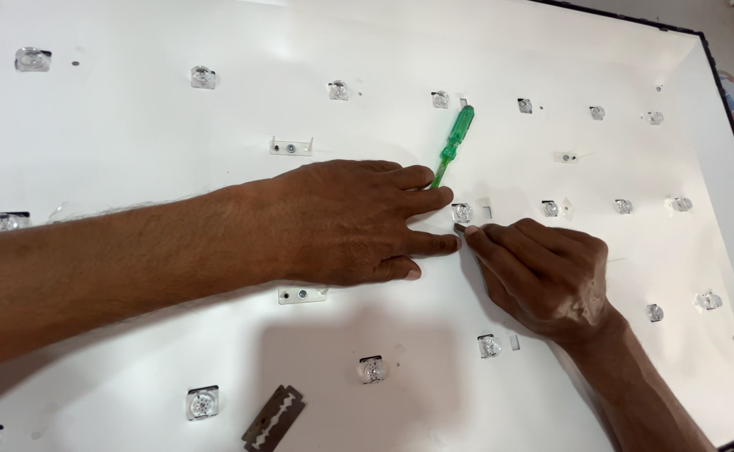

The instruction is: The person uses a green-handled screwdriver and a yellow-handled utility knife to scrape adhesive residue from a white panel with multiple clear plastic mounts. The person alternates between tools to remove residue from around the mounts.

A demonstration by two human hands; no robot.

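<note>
**Working a small lens on a white backlight panel**

Pressing flat, the left hand (350,222) lies palm down on the white reflector sheet (132,134) of a large open panel, fingers spread and extended toward the middle of the panel. Nothing is gripped in it; its fingertips (446,243) end just beside a small clear dome lens (461,212) mounted on the sheet. The forearm stretches in from the left edge of the view.

The right hand (543,272) comes in from the lower right, curled, with its fingertips pinched together right at the lower edge of that same lens. A small dark bit shows at the pinch, too small to tell what it is, so whether the hand grips a tool or only touches the lens cannot be told.

A green-handled screwdriver (455,142) lies on the sheet just above the left hand, handle pointing up and to the right, its shaft running down behind the index finger.

Rows of similar clear lenses (622,206) dot the sheet across the panel. Two small white brackets with screws sit near the left hand, one above the wrist (291,147) and one below it (302,295). A double-edged razor blade (273,418) lies flat near the bottom edge, well apart from both hands. The panel's dark frame (731,125) runs along the right side.
</note>
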